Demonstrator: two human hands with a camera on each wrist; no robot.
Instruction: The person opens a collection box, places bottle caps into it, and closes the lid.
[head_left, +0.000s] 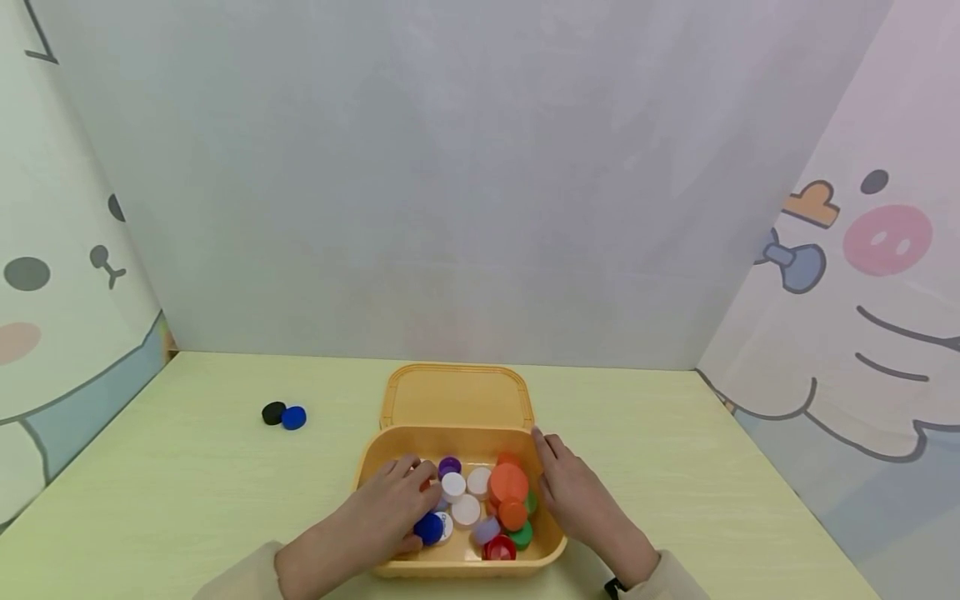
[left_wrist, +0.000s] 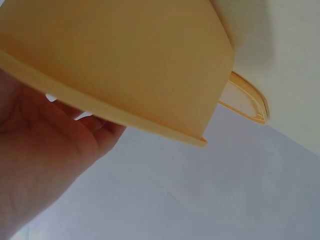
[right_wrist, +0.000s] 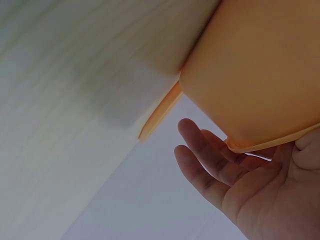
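A yellow-orange plastic box [head_left: 465, 569] on the table holds several bottle caps. My left hand [head_left: 378, 512] reaches over its left rim, fingers bent down among the caps and thumb apart from them. A dark blue cap [head_left: 429, 528] lies between the thumb and fingers; a red piece under the fingers is mostly covered. Next to it are white caps [head_left: 466, 511] and a purple cap [head_left: 450, 467]. My right hand [head_left: 581, 496] rests at the box's right rim, fingers extended along the outside in the right wrist view. Orange caps [head_left: 508, 483], green caps [head_left: 521, 534] and a red cap [head_left: 499, 547] lie near it.
Behind the box lies its yellow-orange lid [head_left: 457, 396]. A black cap [head_left: 273, 412] and a blue cap [head_left: 294, 417] sit side by side on the table [head_left: 187, 467] at the left. A grey cloth wall [head_left: 450, 183] closes off the back, with cartoon-printed sheets at both sides.
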